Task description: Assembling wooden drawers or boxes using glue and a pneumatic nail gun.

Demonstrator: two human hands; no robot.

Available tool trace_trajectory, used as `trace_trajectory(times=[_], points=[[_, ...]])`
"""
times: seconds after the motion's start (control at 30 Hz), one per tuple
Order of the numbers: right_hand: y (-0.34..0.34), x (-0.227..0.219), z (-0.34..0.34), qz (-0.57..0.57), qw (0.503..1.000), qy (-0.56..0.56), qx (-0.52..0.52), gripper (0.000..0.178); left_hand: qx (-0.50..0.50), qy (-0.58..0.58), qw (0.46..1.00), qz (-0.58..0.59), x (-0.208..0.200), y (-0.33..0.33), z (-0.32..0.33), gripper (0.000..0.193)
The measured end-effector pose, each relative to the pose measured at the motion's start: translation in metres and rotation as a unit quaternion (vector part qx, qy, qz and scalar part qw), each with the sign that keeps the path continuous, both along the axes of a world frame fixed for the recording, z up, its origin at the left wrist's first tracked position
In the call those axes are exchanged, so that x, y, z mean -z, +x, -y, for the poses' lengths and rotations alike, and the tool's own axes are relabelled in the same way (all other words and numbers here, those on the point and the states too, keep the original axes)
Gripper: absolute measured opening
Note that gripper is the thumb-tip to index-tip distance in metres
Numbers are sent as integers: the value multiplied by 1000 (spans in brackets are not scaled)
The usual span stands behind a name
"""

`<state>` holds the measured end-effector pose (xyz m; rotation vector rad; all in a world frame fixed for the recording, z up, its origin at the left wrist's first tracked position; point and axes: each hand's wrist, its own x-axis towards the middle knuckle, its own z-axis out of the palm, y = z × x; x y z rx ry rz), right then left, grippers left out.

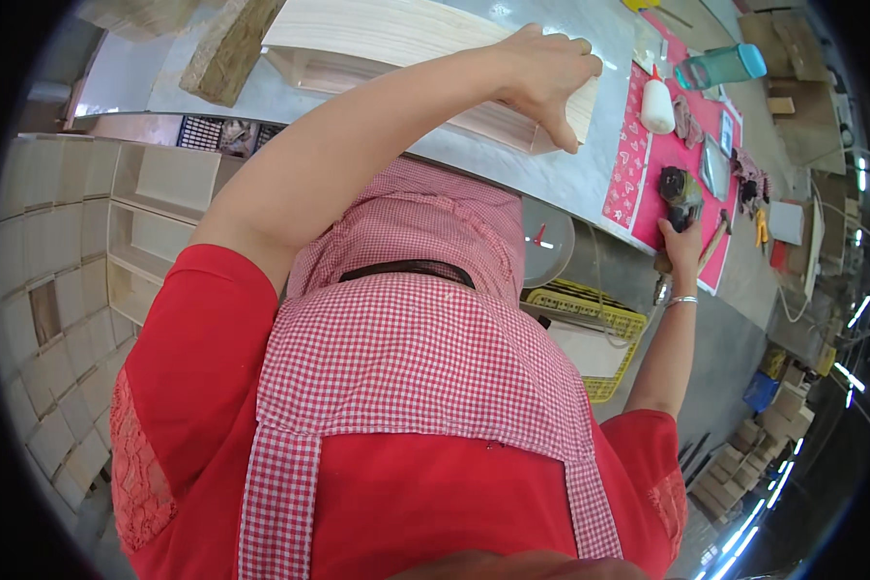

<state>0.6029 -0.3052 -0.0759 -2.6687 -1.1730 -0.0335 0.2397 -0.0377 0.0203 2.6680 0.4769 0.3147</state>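
A long pale wooden box (377, 34) lies on the light worktop. My left hand (549, 82) reaches across to its right end, the thumb down the near side and the fingers curled over the top edge. To the right, at the edge of a pink mat, my right hand (684, 246) is wrapped around a hand-held power tool (680, 193) with a dark, olive-coloured body. A metal fitting shows below that hand. The tool's exact kind is hard to make out, as my fingers hide part of it.
On the pink mat (638, 198) stand a white glue bottle (657, 104) with a red tip and a teal water bottle (720, 67). A rough wood block (227, 53) lies left of the box. Below are a yellow crate (604, 389) and, leftward, stacked wooden boxes (53, 261).
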Motion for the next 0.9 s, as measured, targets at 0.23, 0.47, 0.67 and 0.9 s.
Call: trace_trajectory(times=[0.23,0.47,0.67,0.9], points=[[-40,-94,-31,-99,990,-100,8,35,19,33,999,-34,4,-2,-2,90],[-147,-190,-45,-197,967,15,-160,27,13,51,999,-10,8,-1,1,77],[-182,-213,-66,-201,941,17,-270,33,4,55,998,14,10,-1,2,71],[-192,-222,-80,-219,934,-55,-276,42,6,40,999,-10,3,-3,3,71]])
